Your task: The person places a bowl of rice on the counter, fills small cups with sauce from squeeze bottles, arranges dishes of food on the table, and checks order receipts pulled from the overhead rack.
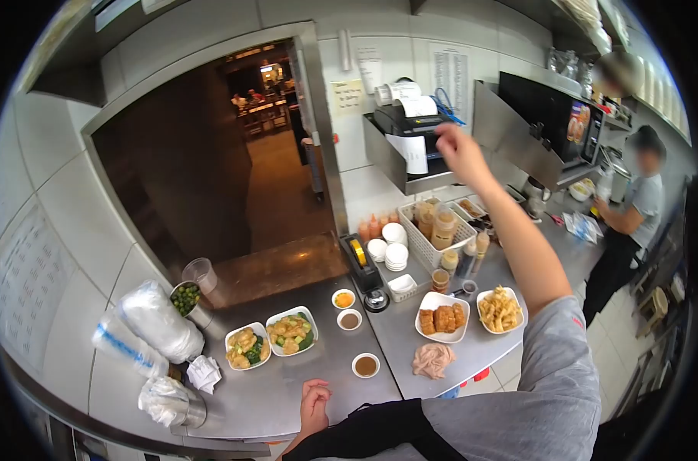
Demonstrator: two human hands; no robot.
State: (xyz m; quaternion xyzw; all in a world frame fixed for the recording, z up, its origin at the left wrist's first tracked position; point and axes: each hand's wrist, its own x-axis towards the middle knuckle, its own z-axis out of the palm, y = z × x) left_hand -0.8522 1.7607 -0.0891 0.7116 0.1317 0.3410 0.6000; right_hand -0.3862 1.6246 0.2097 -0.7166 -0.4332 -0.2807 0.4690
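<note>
My right hand (462, 156) is raised in front of the black receipt printer (410, 121) on the wall shelf, fingers mostly curled with nothing visible in them. A printed paper slip (410, 154) hangs from the shelf front, left of that hand. Low at the counter's front edge is my left hand (315, 401), its fingers folded in and holding nothing I can see. Nearest to it is a small white cup of brown sauce (366, 366). Farther back sit two white bowls, one of food with greens (248, 346) and another similar bowl (291, 332).
A dish of fried pieces (442, 316), a bowl of fries (500, 310) and a crumpled cloth (433, 360) lie right. Behind stand a tape dispenser (363, 267) and a basket of sauce containers (437, 238). A co-worker (633, 215) stands far right.
</note>
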